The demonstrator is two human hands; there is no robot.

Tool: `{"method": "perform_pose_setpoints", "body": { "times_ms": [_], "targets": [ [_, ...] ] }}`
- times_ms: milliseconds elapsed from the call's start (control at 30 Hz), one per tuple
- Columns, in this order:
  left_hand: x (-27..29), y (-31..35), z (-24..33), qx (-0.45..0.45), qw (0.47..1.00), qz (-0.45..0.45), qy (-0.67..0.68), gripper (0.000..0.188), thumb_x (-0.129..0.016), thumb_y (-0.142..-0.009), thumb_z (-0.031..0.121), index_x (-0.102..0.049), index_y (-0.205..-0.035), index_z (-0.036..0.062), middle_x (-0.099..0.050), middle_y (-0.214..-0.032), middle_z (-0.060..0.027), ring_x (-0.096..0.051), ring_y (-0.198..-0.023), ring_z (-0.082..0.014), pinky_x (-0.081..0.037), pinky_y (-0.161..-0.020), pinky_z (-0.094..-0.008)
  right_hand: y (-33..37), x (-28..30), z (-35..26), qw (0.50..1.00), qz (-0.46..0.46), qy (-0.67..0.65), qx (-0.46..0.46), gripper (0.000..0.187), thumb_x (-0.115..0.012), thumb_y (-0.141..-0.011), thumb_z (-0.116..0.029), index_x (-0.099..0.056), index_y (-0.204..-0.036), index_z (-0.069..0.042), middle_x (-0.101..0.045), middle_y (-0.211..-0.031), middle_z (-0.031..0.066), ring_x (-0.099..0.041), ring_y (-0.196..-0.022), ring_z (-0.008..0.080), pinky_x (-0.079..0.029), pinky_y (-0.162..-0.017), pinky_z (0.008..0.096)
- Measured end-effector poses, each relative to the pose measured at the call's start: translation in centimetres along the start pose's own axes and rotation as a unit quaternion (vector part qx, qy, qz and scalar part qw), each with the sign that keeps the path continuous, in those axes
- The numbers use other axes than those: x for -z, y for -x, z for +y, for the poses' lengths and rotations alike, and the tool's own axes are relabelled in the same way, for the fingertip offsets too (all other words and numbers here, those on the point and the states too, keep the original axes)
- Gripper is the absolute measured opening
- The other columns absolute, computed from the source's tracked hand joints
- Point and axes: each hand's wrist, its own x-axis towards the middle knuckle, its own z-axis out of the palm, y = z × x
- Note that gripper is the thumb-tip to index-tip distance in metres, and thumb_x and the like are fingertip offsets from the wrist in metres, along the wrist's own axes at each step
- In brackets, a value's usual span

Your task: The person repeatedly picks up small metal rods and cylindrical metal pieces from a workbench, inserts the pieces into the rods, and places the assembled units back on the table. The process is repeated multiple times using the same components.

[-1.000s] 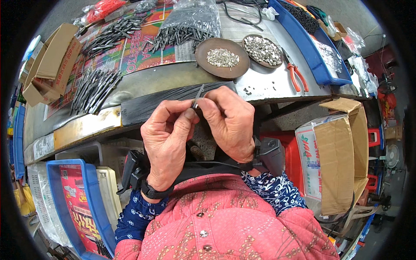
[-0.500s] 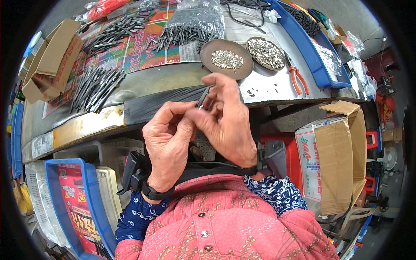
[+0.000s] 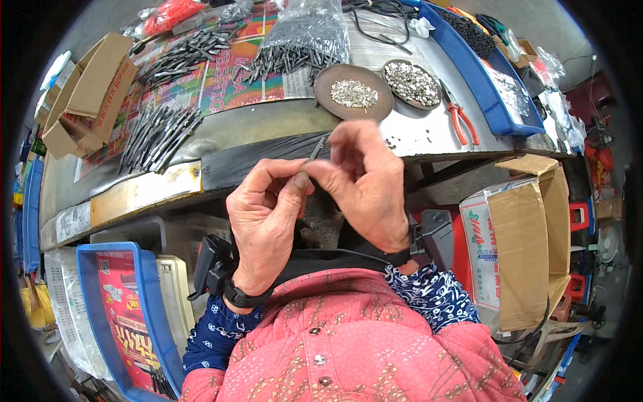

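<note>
A thin dark stick (image 3: 317, 148), slim and straight, slants up from my left hand (image 3: 264, 211), whose thumb and forefinger pinch its lower end. My right hand (image 3: 372, 191) is close beside it, slightly blurred. Its thumb reaches across to the stick near the left fingertips, while its other fingers are raised and apart, some partly hidden. Both hands are in front of the bench edge. Just beyond them, a brown round plate (image 3: 326, 87) holds small pale metal pieces (image 3: 353, 94). A smaller dish of silvery bits (image 3: 410, 82) stands to its right.
Red-handled pliers (image 3: 459, 124) lie on the bench by a blue tray (image 3: 499, 107). Bundled dark sticks (image 3: 161, 137) lie left, more spill from a clear bag (image 3: 308, 30). Cardboard boxes stand far left (image 3: 87, 90) and lower right (image 3: 519, 248); a blue crate (image 3: 87, 288) is lower left.
My right hand has shifted slightly right and its fingers have moved off the stick's upper part. The left hand still pinches the stick. The whole view has shifted slightly.
</note>
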Motion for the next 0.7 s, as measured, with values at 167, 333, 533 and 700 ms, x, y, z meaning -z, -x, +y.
{"method": "perform_pose_setpoints", "body": {
  "times_ms": [167,333,533,700],
  "targets": [
    [-0.4,0.0,-0.2,-0.001,1.000,0.001,0.023,0.007,-0.058,-0.093,0.002,-0.063,-0.098,0.0013,-0.056,-0.074,0.0035,-0.042,-0.057,-0.0027,-0.032,-0.050,-0.0181,0.8,-1.0,-0.1,0.997,0.003,-0.065,-0.050,0.023,-0.075,-0.080,-0.015,-0.057,-0.080,-0.001,-0.054,-0.069,0.0084,-0.053,-0.057,0.0190,-0.044,-0.051,0.0301],
    [-0.2,0.2,-0.3,0.001,0.998,-0.022,0.056,0.009,-0.058,-0.092,-0.002,-0.063,-0.100,-0.0004,-0.059,-0.078,0.0033,-0.049,-0.065,-0.0010,-0.039,-0.056,-0.0165,0.7,-1.6,0.3,0.990,0.048,0.080,0.103,0.020,-0.065,-0.086,-0.010,-0.052,-0.075,-0.001,-0.051,-0.066,0.0132,-0.052,-0.056,0.0332,-0.042,-0.048,0.0387],
    [-0.2,0.0,-0.6,-0.017,0.999,0.012,0.028,0.010,-0.058,-0.092,-0.002,-0.064,-0.100,0.0004,-0.058,-0.077,0.0044,-0.049,-0.066,-0.0006,-0.039,-0.056,-0.0162,0.3,-2.1,0.7,0.989,0.032,0.076,0.122,0.019,-0.065,-0.087,-0.012,-0.052,-0.077,-0.002,-0.051,-0.069,0.0133,-0.053,-0.058,0.0335,-0.043,-0.049,0.0392],
    [0.3,-0.1,-0.6,-0.007,0.999,0.011,0.035,0.008,-0.059,-0.092,-0.001,-0.063,-0.099,0.0003,-0.057,-0.075,0.0043,-0.047,-0.062,-0.0013,-0.038,-0.053,-0.0169,0.5,-1.8,0.6,0.995,0.018,0.021,0.094,0.021,-0.069,-0.084,-0.013,-0.053,-0.080,-0.002,-0.052,-0.071,0.0125,-0.053,-0.058,0.0306,-0.044,-0.050,0.0370]
  ]
}}
